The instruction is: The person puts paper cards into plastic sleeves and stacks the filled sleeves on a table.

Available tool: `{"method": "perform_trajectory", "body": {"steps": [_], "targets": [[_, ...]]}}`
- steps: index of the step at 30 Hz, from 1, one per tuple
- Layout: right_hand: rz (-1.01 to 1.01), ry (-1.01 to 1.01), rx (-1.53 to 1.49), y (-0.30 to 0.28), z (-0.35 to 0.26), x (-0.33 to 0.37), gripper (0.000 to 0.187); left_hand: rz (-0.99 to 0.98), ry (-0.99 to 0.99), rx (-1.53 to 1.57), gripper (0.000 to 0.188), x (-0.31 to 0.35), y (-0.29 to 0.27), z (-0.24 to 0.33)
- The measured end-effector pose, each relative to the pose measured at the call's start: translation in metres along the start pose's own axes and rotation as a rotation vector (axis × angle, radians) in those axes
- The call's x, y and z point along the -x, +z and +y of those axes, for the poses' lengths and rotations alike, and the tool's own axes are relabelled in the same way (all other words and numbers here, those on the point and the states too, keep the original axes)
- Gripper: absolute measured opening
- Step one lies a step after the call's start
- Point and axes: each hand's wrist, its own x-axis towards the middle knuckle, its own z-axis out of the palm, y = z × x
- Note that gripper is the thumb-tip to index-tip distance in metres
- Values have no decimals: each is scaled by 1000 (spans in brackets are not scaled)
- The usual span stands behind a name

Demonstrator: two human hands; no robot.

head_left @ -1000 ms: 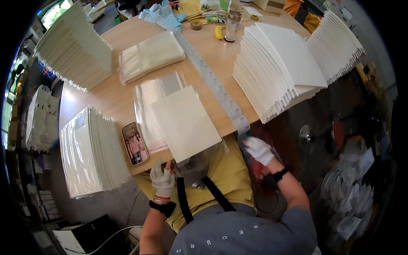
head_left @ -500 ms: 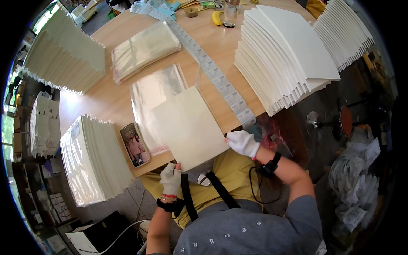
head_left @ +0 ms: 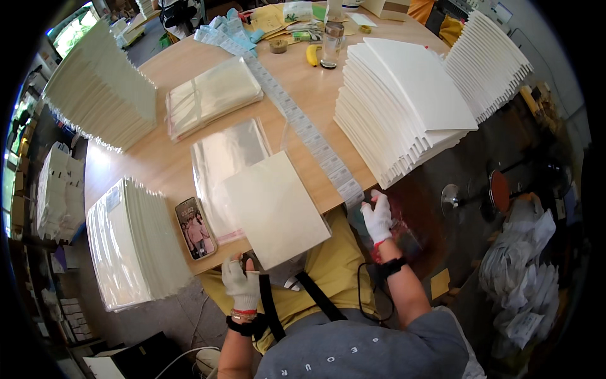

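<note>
A cream-white flat board [head_left: 278, 211] lies over a clear plastic sleeve [head_left: 221, 164], its lower corner jutting past the table's near edge. My left hand [head_left: 240, 279], in a white glove with bare fingertips, is just below the table edge beside that corner. Its thumb and fingers are apart, and nothing shows between them. Gloved likewise, my right hand [head_left: 378, 220] is by the near end of a long strip of printed labels [head_left: 309, 136]. Its fingers are spread; whether a fingertip touches the strip I cannot tell.
A phone [head_left: 196, 228] lies left of the sleeve. Tall stacks of wrapped boards [head_left: 126, 243] and white boards [head_left: 404, 95] flank the table. Further back are a bundle of plastic sleeves [head_left: 214, 95], a banana [head_left: 312, 55] and a water bottle [head_left: 331, 45]. Plastic bags [head_left: 514, 271] hang at right.
Both hands have let go of the board, which now rests on the sleeve. My right hand has moved to the label strip's end; my left has drawn slightly down and left. The view has shifted.
</note>
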Motion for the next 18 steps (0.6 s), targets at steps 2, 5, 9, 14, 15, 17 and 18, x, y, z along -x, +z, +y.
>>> {"method": "perform_trajectory", "body": {"steps": [2, 5, 9, 14, 15, 17, 18], "targets": [[-436, 213, -240, 1, 16, -21, 24, -174, 16, 195, 15, -12, 8, 17], [-556, 137, -429, 7, 16, -34, 14, -554, -140, 581, 15, -26, 40, 50], [-687, 6, -518, -52, -57, -42, 9, -981, -932, 1218, 18, -45, 110, 104], [-614, -351, -288, -63, -52, -52, 13, -1096, -1079, 1294, 24, -66, 137, 129], [-577, -363, -326, -65, -51, -51, 13, -1084, -1027, 1291, 23, -64, 140, 129], [-500, -280, -451, -62, -46, -45, 15, -1093, -939, 1254, 23, -66, 140, 132], [-506, -234, -438, -63, -47, -45, 15, -1116, -906, 1224, 23, -70, 132, 139]]}}
